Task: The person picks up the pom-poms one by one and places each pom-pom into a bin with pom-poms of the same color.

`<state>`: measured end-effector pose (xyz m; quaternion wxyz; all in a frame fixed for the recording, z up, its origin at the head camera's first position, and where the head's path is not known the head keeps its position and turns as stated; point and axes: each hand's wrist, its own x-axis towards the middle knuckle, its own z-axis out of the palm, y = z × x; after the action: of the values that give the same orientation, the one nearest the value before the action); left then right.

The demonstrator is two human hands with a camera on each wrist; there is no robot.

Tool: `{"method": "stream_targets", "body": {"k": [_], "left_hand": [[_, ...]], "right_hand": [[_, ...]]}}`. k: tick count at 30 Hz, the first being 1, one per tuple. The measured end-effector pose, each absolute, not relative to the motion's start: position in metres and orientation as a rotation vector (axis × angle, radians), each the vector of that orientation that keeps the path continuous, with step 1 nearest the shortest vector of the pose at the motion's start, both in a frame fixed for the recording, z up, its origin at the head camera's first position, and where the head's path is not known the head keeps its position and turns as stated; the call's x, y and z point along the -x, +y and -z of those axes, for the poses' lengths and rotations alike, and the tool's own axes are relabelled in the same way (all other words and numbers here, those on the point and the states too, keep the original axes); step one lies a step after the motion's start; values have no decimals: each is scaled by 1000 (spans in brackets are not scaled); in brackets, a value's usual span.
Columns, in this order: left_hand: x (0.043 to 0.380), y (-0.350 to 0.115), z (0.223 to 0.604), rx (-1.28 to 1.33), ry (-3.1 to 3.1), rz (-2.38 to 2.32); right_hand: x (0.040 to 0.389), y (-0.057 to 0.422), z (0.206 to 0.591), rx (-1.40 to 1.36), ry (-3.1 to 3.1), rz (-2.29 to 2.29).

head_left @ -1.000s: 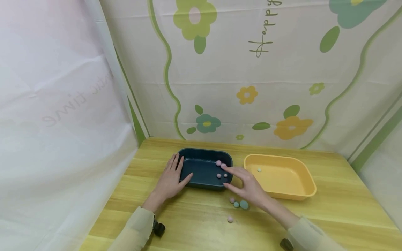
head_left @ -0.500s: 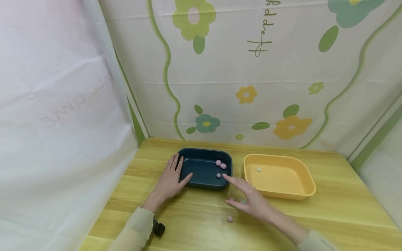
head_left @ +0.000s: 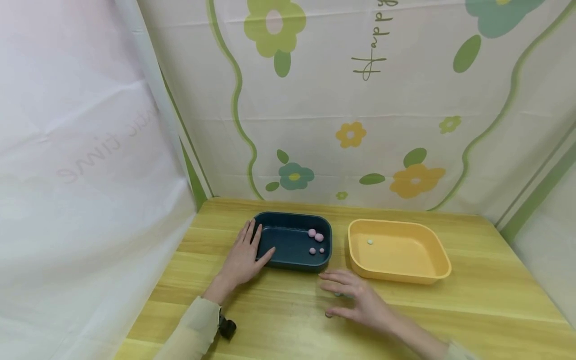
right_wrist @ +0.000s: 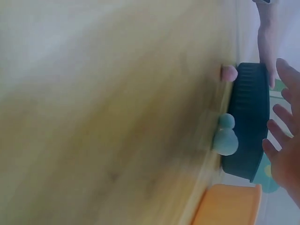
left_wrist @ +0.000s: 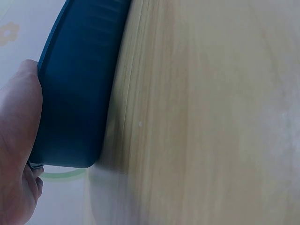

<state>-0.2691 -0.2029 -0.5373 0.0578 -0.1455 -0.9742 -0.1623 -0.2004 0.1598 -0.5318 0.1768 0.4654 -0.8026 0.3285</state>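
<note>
Both grips relaxed, the left hand (head_left: 240, 261) rests on a navy tray (head_left: 291, 244) containing four pink balls (head_left: 319, 237), and the right hand (head_left: 362, 300) hovers near a pink ball (right_wrist: 229, 73) and two blue-green balls (right_wrist: 226, 142) on the tabletop (head_left: 270, 320).

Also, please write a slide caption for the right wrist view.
Right hand near one pink ball and two teal balls, the navy tray and part of the yellow tray beyond.

Two trays (head_left: 400, 275), three greenish balls (right_wrist: 226, 142) and five pink balls (head_left: 319, 237) show.
</note>
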Motion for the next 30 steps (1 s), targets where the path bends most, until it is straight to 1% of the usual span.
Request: {"method": "stream_targets", "body": {"k": [13, 22, 30], "left_hand": [[270, -204, 540, 432, -2954, 503], [271, -204, 540, 435, -2953, 487], [271, -203, 540, 433, -2948, 482]], "right_hand": [[194, 162, 549, -1300, -2378, -953], [196, 162, 559, -1367, -2272, -1008], [194, 160, 565, -1333, -2322, -980]]}}
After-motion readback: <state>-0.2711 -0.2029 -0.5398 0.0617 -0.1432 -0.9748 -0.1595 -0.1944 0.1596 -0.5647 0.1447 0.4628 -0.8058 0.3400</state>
